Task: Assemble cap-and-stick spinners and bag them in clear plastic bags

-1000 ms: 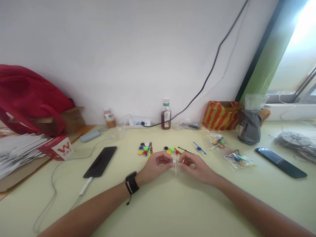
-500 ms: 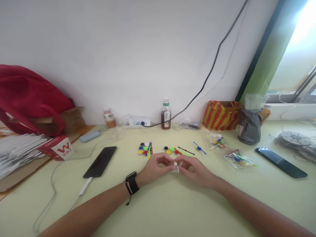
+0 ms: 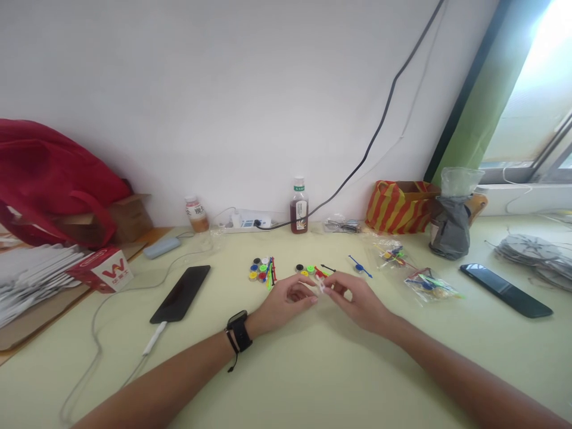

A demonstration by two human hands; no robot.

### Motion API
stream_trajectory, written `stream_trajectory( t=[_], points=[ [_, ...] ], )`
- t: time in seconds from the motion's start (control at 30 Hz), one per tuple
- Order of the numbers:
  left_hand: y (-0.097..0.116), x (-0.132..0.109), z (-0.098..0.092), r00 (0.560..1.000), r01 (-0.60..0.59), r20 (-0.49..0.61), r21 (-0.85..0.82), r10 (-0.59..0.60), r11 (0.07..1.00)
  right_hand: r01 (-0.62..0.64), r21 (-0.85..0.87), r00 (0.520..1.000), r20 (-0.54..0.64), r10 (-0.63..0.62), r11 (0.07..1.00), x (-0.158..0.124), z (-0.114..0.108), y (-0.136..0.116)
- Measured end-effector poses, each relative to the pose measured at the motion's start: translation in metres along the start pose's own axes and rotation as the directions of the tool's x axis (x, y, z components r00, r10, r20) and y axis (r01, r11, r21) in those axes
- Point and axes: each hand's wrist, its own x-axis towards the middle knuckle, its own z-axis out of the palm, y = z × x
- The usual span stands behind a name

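My right hand (image 3: 357,301) pinches a small white plastic arrow spinner (image 3: 320,285) between thumb and fingers; blur hides its details. Close by on the left, my left hand (image 3: 286,302) has its thumb and index finger apart, the index tip near the white piece. Just beyond the hands lie several coloured round discs (image 3: 300,268), partly covered by my fingers, and a black arrow (image 3: 328,269). A blue arrow spinner (image 3: 359,268), its arrow across a disc, lies farther right. To the left sit more discs (image 3: 254,269) beside a bunch of coloured arrows (image 3: 272,271).
Clear bags of coloured parts (image 3: 429,286) lie at the right, near a dark phone (image 3: 504,290). A charging phone (image 3: 181,294) and a red-white box (image 3: 103,269) are left. A dark-liquid bottle (image 3: 299,208), power strip (image 3: 250,221) and striped bag (image 3: 397,208) line the wall.
The white piece has moved slightly up and right with my right hand. My left thumb and index finger have parted from it, and the view has shifted a little.
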Motion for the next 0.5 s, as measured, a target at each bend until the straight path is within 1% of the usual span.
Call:
stream_trajectory(
  t=[0.07,0.13,0.2,0.23,0.27,0.3,0.33,0.37,0.4,0.43,0.47,0.5],
  points=[
    [-0.003,0.001,0.0,1.0,0.029,0.004,0.047,-0.03,0.998,0.029,-0.097,0.987,-0.157,-0.044,0.995,0.005,-0.014,0.003],
    [-0.004,0.001,0.0,0.999,0.037,0.009,0.117,-0.038,0.992,0.017,-0.228,0.941,-0.326,-0.093,0.974,0.01,-0.031,0.008],
    [-0.004,0.0,0.0,0.999,0.017,0.026,0.165,-0.021,0.986,-0.047,-0.348,0.89,-0.439,-0.119,0.936,0.014,-0.049,0.016],
    [-0.004,0.0,0.0,0.999,0.005,0.035,0.179,-0.011,0.984,-0.099,-0.395,0.883,-0.458,-0.102,0.913,0.015,-0.057,0.02],
    [-0.003,0.0,0.0,0.999,-0.005,0.042,0.187,-0.003,0.982,-0.159,-0.44,0.9,-0.433,-0.054,0.884,0.016,-0.063,0.025],
    [-0.003,0.0,0.0,0.999,-0.012,0.047,0.194,0.003,0.981,-0.211,-0.49,0.933,-0.358,0.026,0.846,0.015,-0.068,0.029],
    [-0.002,0.0,0.0,0.999,-0.015,0.049,0.2,0.006,0.98,-0.246,-0.544,0.963,-0.235,0.135,0.802,0.015,-0.072,0.033],
    [-0.001,0.0,0.0,0.999,-0.016,0.05,0.205,0.006,0.979,-0.261,-0.593,0.962,-0.098,0.253,0.762,0.014,-0.074,0.037],
    [-0.001,0.0,0.0,0.999,-0.016,0.049,0.21,0.006,0.978,-0.263,-0.632,0.935,0.019,0.354,0.729,0.013,-0.075,0.04],
    [0.0,0.0,0.0,0.999,-0.017,0.049,0.214,0.006,0.977,-0.258,-0.661,0.899,0.102,0.425,0.704,0.012,-0.076,0.042],
    [0.0,0.0,0.0,0.999,-0.018,0.047,0.217,0.007,0.976,-0.255,-0.677,0.875,0.142,0.462,0.691,0.01,-0.075,0.043],
    [0.001,0.0,0.001,0.999,-0.019,0.049,0.219,0.008,0.976,-0.252,-0.682,0.869,0.154,0.471,0.687,0.009,-0.075,0.044]
  ],
)
